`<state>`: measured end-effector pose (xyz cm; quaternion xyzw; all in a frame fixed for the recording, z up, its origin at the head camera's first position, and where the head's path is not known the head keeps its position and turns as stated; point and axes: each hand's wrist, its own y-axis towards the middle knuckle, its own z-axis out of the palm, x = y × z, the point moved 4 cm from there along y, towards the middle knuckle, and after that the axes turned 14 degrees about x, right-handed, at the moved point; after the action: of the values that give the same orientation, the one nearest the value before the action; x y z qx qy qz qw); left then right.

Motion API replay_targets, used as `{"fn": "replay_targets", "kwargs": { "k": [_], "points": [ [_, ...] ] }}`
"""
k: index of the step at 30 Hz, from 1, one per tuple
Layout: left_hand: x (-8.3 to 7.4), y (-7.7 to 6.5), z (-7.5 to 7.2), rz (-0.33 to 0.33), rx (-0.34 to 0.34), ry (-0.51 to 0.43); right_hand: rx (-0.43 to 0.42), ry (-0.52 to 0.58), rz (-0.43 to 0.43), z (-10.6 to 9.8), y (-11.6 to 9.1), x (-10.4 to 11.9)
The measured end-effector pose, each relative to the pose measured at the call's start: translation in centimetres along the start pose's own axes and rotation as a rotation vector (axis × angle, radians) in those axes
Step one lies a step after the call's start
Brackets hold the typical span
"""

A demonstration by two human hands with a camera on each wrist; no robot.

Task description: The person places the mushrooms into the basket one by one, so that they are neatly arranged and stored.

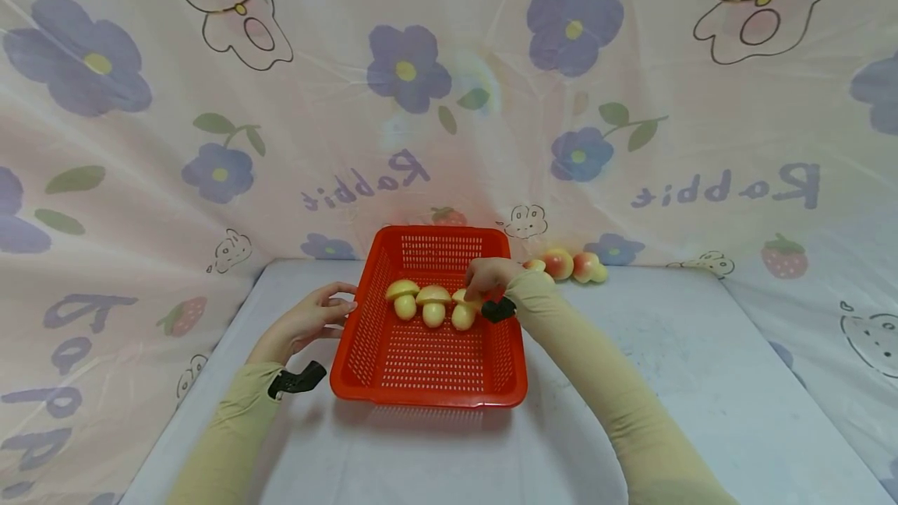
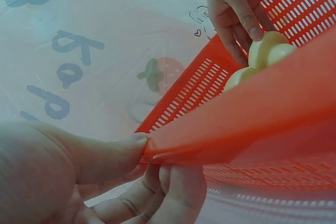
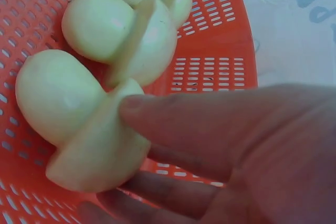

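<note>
A red plastic basket (image 1: 429, 397) with slotted walls stands on the table, and three pale yellow toy mushrooms lie in a row inside it. The left mushroom (image 1: 403, 300) and the middle mushroom (image 1: 433, 307) rest side by side. On the right mushroom (image 3: 97, 135), the thumb and fingers of my right hand (image 1: 491, 276) grip the cap; its rounded stem points toward the basket's near side. At the basket's left rim, my left hand (image 2: 115, 182) pinches the edge, thumb on top and fingers beneath. In the head view my right hand partly covers the held mushroom's cap.
Behind the basket's right side, red-and-yellow toy fruits (image 1: 559, 263) lie at the back of the white table (image 1: 673, 365), partly hidden by my right forearm. A patterned cloth (image 1: 491, 100) hangs as a wall right behind the table.
</note>
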<state>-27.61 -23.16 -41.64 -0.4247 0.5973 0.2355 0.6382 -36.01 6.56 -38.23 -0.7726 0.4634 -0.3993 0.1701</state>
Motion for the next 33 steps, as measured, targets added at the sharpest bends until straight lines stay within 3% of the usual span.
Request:
{"fn": "replay_targets", "kwargs": {
  "k": [8,14,22,33],
  "points": [
    [-0.01,0.01,-0.05,-0.001,0.005,0.002,0.007,0.044,0.02,0.11,0.11,-0.27],
    [0.01,0.01,-0.12,-0.005,0.004,0.005,-0.046,0.025,0.001,-0.05,0.23,-0.33],
    [-0.15,-0.03,-0.05,-0.008,0.001,0.009,-0.093,0.078,-0.024,-0.08,0.39,-0.52],
    [-0.1,-0.12,-0.03,-0.013,-0.011,0.022,-0.128,0.097,-0.116,-0.24,0.3,-0.53]
  ]
}}
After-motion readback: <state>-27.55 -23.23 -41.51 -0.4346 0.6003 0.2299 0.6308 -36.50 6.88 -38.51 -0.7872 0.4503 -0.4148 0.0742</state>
